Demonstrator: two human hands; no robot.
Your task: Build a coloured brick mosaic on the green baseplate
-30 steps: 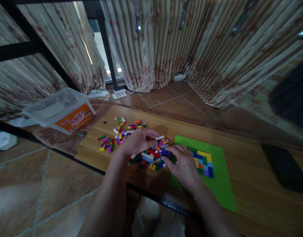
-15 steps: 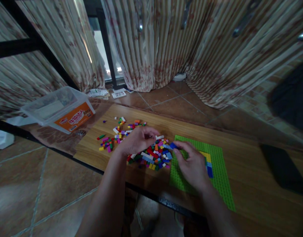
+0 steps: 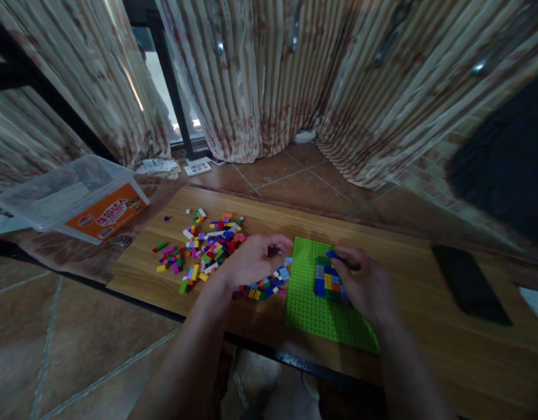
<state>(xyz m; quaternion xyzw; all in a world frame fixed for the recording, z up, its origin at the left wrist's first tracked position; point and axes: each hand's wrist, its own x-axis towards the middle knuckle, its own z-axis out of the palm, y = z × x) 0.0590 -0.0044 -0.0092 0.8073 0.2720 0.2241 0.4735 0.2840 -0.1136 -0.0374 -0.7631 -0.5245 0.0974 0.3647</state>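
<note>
My right hand (image 3: 367, 286) pinches a blue brick (image 3: 331, 255) between thumb and fingers. It is over the green baseplate (image 3: 306, 315), close to the far edge of a multicoloured block of bricks (image 3: 328, 280) built on the plate. The hand covers the right part of that block. My left hand (image 3: 254, 259) hovers over the right side of the loose brick pile (image 3: 214, 248), fingers loosely curled and thumb apart from them. Nothing shows clearly in its grasp. Light-blue bricks (image 3: 284, 272) lie just below its fingertips, beside the plate's left edge.
A clear plastic tub (image 3: 76, 195) with an orange label stands at the left end of the wooden table (image 3: 260, 315). A dark flat phone-like slab (image 3: 470, 283) lies to the right. Striped curtains (image 3: 251, 87) hang behind, with papers (image 3: 157, 167) on the floor.
My right hand has carried the blue brick from the pile's edge to the block on the baseplate. My left hand stays over the pile, nearer the plate. The view has shifted right.
</note>
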